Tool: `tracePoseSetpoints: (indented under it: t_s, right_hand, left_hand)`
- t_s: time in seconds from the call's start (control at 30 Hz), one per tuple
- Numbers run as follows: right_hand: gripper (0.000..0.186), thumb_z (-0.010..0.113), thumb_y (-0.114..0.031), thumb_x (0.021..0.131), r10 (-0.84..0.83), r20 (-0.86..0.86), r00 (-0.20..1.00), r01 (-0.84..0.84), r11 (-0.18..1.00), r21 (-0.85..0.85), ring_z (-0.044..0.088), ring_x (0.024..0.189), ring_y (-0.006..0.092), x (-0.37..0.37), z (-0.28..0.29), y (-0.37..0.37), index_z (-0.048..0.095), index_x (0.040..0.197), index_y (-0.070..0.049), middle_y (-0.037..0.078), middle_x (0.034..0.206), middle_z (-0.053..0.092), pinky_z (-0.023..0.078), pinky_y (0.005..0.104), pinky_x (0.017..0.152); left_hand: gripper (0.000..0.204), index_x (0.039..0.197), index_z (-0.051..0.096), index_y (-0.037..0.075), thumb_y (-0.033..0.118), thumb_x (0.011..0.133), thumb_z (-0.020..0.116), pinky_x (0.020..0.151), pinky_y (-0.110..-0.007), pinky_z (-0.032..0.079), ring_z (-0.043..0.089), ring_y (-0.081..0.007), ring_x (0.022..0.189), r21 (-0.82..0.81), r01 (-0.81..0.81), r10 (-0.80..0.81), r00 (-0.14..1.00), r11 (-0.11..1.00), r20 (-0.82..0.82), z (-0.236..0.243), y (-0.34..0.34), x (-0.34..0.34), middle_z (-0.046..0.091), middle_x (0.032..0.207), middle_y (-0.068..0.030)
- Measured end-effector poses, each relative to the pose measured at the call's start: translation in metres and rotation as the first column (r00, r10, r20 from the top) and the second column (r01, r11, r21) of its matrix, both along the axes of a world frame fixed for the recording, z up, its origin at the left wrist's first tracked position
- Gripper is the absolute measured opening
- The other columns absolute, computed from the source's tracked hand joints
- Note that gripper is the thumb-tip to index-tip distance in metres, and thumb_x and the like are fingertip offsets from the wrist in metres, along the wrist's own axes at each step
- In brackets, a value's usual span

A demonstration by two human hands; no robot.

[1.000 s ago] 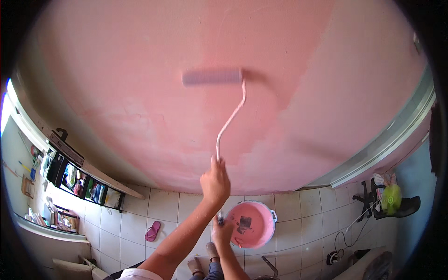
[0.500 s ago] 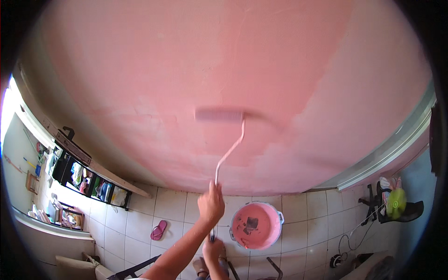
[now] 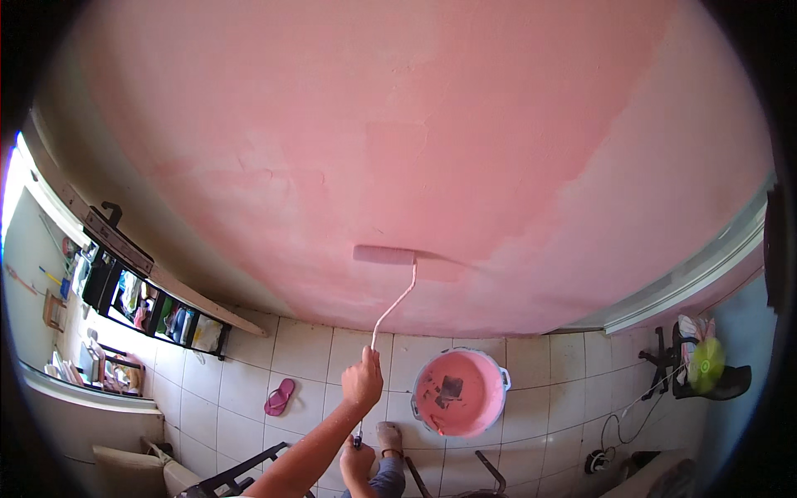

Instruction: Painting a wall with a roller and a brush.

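The right hand point(image 3: 357, 465), nearest the body, is clasped round the lower part of a long-handled paint roller with a bent, pale pink metal rod point(image 3: 394, 304); the left hand point(image 3: 363, 383) is clenched on it higher up. On the tiled floor, to the right, stands a round, pale-rimmed basin point(image 3: 491, 397) of pink paint. Beyond, the roller's cylindrical sleeve point(image 3: 384, 255) lies nearly level against the pink-painted wall point(image 3: 498, 166).

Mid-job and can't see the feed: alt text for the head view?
The left hand, with the right hand lower down, grips a paint roller at a patchy pink wall. Below, a round tub, pink inside, stands on the tiled floor, a purple flip-flop to its left.
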State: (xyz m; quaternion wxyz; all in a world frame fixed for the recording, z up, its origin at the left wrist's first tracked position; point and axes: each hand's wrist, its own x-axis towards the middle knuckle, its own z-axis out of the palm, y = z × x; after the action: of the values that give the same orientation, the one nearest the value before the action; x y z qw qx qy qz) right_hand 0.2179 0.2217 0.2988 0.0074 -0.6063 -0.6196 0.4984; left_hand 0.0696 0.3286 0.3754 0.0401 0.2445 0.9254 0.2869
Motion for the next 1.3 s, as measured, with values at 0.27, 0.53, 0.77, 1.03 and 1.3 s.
tracePoseSetpoints:
  t_s: [0.27, 0.53, 0.77, 1.03, 1.3]
  right_hand:
    - [0.046, 0.058, -0.027, 0.083, -0.050, -0.587, 0.808, 0.111, 0.991, 0.069, 0.037, 0.043, 0.0159, -0.107, 0.095, 0.080, 0.046, 0.054, 0.006, 0.018, 0.045, 0.044, 0.030, 0.0416, 0.044]
    - [0.049, 0.066, -0.032, 0.077, -0.045, -0.209, 0.977, 0.047, 0.999, 0.003, 0.055, 0.048, 0.0210, -0.004, 0.019, -0.018, 0.050, 0.053, 0.007, 0.019, 0.048, 0.053, 0.037, 0.0417, 0.048]
    - [0.053, 0.060, -0.036, 0.081, 0.057, -0.373, 0.926, 0.014, 0.983, 0.184, 0.051, 0.045, 0.0333, -0.066, 0.117, 0.037, 0.048, 0.052, 0.007, 0.023, 0.048, 0.047, 0.034, 0.0456, 0.047]
    - [0.052, 0.057, -0.033, 0.083, 0.091, -0.533, 0.841, 0.077, 0.955, 0.285, 0.047, 0.040, 0.0299, -0.103, 0.225, 0.094, 0.046, 0.049, 0.005, 0.020, 0.045, 0.046, 0.032, 0.0449, 0.045]
    - [0.054, 0.058, -0.045, 0.079, 0.057, -0.118, 0.991, -0.011, 0.934, 0.356, 0.056, 0.054, 0.0371, -0.010, 0.077, 0.044, 0.056, 0.055, 0.002, 0.023, 0.053, 0.054, 0.040, 0.0476, 0.054]
  left_hand:
    - [0.015, 0.096, 0.046, 0.005, 0.018, 0.089, 0.047, 0.038, -0.046, 0.039, 0.052, -0.0375, 0.044, 0.325, 0.075, 0.028, 0.954, 0.943, -0.300, 0.170, 0.047, -0.063, 0.051, 0.050, -0.0146]
    - [0.023, 0.102, 0.043, 0.005, 0.025, 0.091, 0.042, 0.040, -0.052, 0.040, 0.054, -0.0390, 0.046, -0.003, 0.006, -0.006, 1.000, 1.000, -0.015, 0.040, -0.022, -0.011, 0.055, 0.052, -0.0176]
    - [0.021, 0.102, 0.043, 0.005, 0.024, 0.091, 0.043, 0.039, -0.048, 0.040, 0.054, -0.0372, 0.045, 0.156, 0.024, 0.011, 0.975, 0.987, -0.221, 0.174, 0.015, -0.044, 0.055, 0.052, -0.0158]
    - [0.027, 0.112, 0.045, 0.008, 0.025, 0.091, 0.046, 0.039, -0.049, 0.040, 0.053, -0.0379, 0.043, 0.337, 0.045, 0.096, 0.916, 0.940, -0.391, 0.286, 0.056, -0.068, 0.053, 0.050, -0.0160]
    - [0.025, 0.106, 0.042, 0.005, 0.025, 0.091, 0.043, 0.044, -0.051, 0.042, 0.055, -0.0392, 0.048, 0.189, -0.017, 0.048, 0.986, 0.982, -0.159, 0.169, 0.023, -0.006, 0.055, 0.053, -0.0178]
